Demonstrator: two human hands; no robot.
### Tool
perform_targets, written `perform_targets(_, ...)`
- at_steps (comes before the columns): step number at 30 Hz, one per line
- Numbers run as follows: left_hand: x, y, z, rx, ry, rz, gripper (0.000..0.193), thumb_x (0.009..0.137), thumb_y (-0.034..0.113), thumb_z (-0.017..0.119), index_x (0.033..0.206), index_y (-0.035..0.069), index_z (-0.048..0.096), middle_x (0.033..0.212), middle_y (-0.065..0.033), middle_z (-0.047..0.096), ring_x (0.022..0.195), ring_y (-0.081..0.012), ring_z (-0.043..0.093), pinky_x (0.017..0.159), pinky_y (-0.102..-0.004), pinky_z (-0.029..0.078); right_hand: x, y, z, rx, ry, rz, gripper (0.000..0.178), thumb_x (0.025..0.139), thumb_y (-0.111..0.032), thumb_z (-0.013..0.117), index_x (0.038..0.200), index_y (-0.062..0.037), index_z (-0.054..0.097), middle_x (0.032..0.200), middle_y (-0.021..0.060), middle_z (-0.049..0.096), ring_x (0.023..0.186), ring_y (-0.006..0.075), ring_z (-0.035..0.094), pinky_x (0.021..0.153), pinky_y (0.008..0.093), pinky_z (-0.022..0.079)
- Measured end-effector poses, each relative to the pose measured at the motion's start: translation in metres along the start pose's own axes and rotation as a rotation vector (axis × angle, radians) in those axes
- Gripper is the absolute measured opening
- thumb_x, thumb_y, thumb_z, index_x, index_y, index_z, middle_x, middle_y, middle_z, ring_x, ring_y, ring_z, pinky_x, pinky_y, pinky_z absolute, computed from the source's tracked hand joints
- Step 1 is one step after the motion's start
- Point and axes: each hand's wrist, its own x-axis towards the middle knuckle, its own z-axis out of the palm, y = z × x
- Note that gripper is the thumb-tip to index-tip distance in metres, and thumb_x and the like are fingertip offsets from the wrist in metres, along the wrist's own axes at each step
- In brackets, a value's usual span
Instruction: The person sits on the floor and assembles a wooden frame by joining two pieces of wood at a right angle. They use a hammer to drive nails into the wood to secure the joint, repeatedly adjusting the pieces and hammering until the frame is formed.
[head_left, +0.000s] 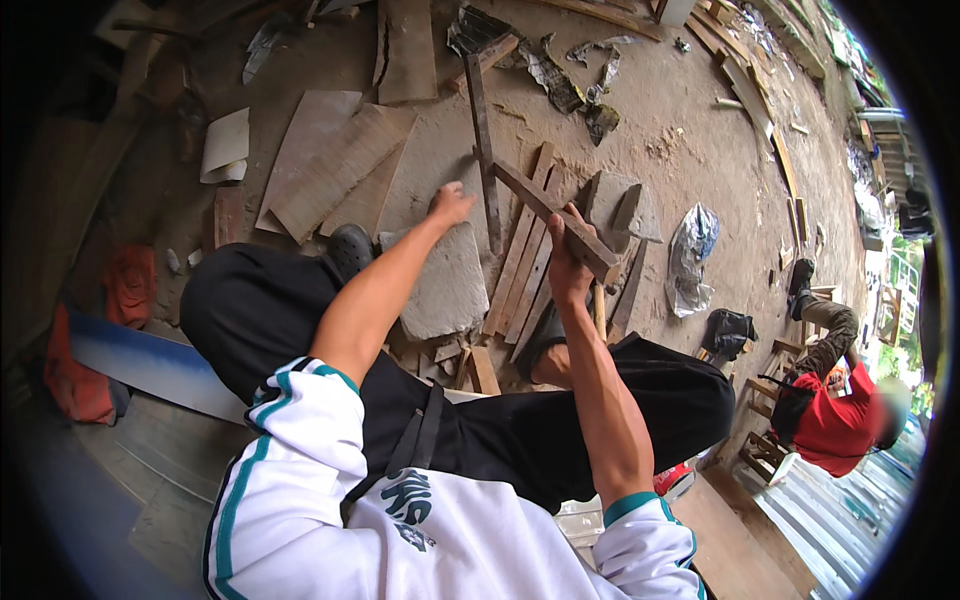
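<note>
- A wooden batten [552,214] is gripped near its lower end by the closed fingers of the right hand [566,262], above slats lying on the dirt floor [690,140].
- Its long axis runs diagonally, pointing up-left.
- The left hand [450,205], fingers curled and holding nothing, rests on a flat stone slab [448,280]; it could be struck if the batten slips.

dusty dirt floor [690,130], daylight, scattered boards [340,165]

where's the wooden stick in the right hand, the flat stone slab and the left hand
wooden stick [545,205], head view, on the middle of its shaft above the gripping fingers
flat stone slab [450,285], head view, on its bare grey top face
left hand [450,205], head view, on the back of the hand
</note>
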Motion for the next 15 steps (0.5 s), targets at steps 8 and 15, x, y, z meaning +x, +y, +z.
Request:
perform_targets(8, 0.029, 0.021, 0.013, 0.129, 0.007, 0.088, 0.080, 0.087, 0.038, 0.068, 0.144, -0.007, 0.034, 0.126, -0.0276, 0.059, 0.110, -0.0308, 0.063, 0.092, -0.0352, 0.049, -0.009, 0.001, -0.005, -0.068, -0.045, -0.114, 0.036, 0.087, -0.021, 0.074, 0.118, -0.0042, 0.066, 0.089, 0.0113, 0.063, 0.078, 0.0212, 0.061, 0.073, 0.0318, 0.049)
perform_targets(15, 0.049, 0.012, 0.035, 0.043, 0.063, -0.018, 0.063, 0.090, 0.042, 0.061, 0.133, -0.003, 0.050, 0.129, -0.0262, 0.057, 0.122, -0.0387, 0.054, 0.102, -0.0417, 0.043, -0.007, -0.001, -0.009, -0.057, -0.140, -0.105, 0.040, 0.083, -0.021, 0.077, 0.118, -0.0037, 0.066, 0.091, 0.0128, 0.064, 0.079, 0.0223, 0.062, 0.073, 0.0323, 0.050)
